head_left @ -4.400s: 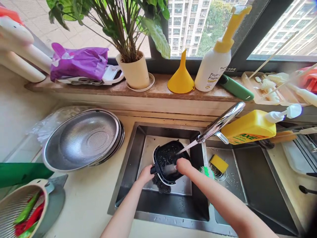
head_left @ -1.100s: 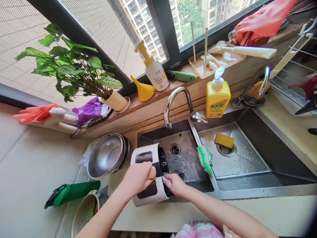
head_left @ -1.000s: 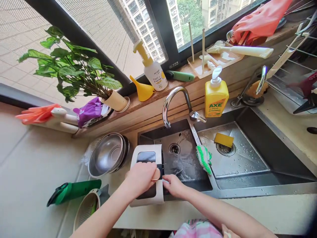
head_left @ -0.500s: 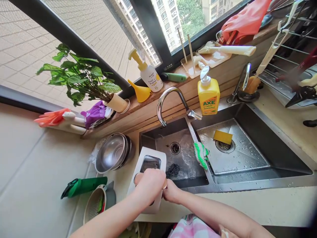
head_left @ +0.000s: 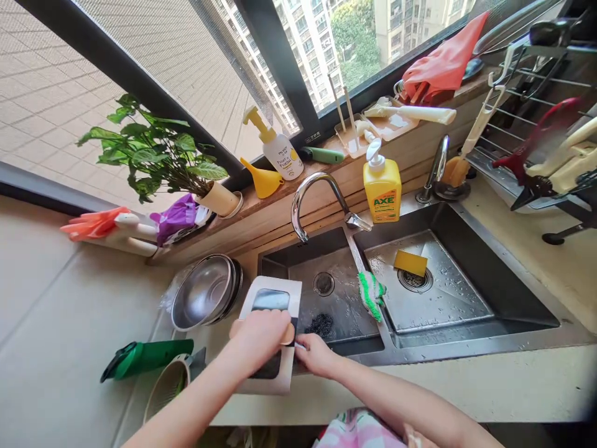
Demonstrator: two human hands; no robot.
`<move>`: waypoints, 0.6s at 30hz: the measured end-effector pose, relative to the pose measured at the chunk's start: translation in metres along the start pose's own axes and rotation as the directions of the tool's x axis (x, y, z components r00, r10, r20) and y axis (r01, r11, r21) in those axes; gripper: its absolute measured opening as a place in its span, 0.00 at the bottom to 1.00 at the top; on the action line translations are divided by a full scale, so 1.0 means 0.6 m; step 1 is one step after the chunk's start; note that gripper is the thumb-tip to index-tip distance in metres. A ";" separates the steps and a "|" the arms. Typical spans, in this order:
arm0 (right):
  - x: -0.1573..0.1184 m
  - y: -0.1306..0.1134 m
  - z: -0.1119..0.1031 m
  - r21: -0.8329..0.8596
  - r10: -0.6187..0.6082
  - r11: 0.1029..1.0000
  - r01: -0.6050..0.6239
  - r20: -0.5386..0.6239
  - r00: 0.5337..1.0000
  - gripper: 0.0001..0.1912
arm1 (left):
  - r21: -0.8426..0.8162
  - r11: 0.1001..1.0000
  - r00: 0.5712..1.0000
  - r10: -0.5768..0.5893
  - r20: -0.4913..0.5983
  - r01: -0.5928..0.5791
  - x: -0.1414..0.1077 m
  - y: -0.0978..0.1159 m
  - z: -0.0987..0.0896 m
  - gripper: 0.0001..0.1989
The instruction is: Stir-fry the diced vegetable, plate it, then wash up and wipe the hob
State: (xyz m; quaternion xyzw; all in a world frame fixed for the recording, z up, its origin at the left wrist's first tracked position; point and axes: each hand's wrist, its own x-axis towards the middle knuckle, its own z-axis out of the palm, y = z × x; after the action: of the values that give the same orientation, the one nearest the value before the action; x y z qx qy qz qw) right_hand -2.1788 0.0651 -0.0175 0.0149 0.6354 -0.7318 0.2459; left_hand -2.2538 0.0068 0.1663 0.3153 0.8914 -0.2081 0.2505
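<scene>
Head view: your left hand (head_left: 265,331) holds the tan handle (head_left: 288,334) of the white basket (head_left: 271,300), over the sink's (head_left: 448,298) left edge. Your right hand (head_left: 318,355) is beside the basket; I can't tell what it holds.

Left hand (head_left: 263,326) curled tight, knuckles up; right hand (head_left: 319,356) near it, fingers (head_left: 304,341) bent; forearms (head_left: 201,396) angled inward.
</scene>
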 end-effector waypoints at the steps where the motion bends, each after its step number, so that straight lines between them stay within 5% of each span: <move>1: 0.002 -0.005 -0.012 -0.062 0.002 0.998 -0.003 -0.018 1.000 0.09 | -0.041 0.999 1.000 -0.003 -0.027 0.002 -0.001 -0.023 -0.002 0.06; 4: 0.005 -0.026 -0.059 -0.278 0.030 0.959 -0.057 -0.100 0.995 0.08 | -0.320 0.947 0.987 -0.017 -0.162 -0.036 -0.001 -0.101 0.023 0.06; 7: -0.005 -0.050 -0.116 -0.476 0.030 0.870 -0.132 -0.216 0.976 0.07 | -0.640 0.768 0.949 -0.170 -0.264 -0.040 0.006 -0.157 0.090 0.08; 12: -0.046 -0.087 -0.214 -0.675 -0.023 0.709 -0.205 -0.313 0.950 0.09 | -0.910 0.389 0.828 -0.455 -0.326 -0.145 0.038 -0.162 0.207 0.11; 14: -0.053 -0.110 -0.260 -0.766 -0.054 0.577 -0.282 -0.381 0.923 0.09 | -0.939 0.305 0.779 -0.545 -0.310 -0.160 0.055 -0.149 0.237 0.12; 18: -0.023 -0.174 -0.355 -0.851 -0.240 0.146 -0.504 -0.525 0.817 0.12 | -0.961 0.173 0.725 -0.632 -0.275 -0.214 0.089 -0.117 0.280 0.12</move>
State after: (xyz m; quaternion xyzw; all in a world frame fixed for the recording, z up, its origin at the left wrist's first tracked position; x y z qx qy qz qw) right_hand -2.2680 0.2771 0.0424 0.1219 0.9875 -0.0739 0.0679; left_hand -2.2838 -0.1079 0.0182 -0.0050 0.8752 0.4824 0.0358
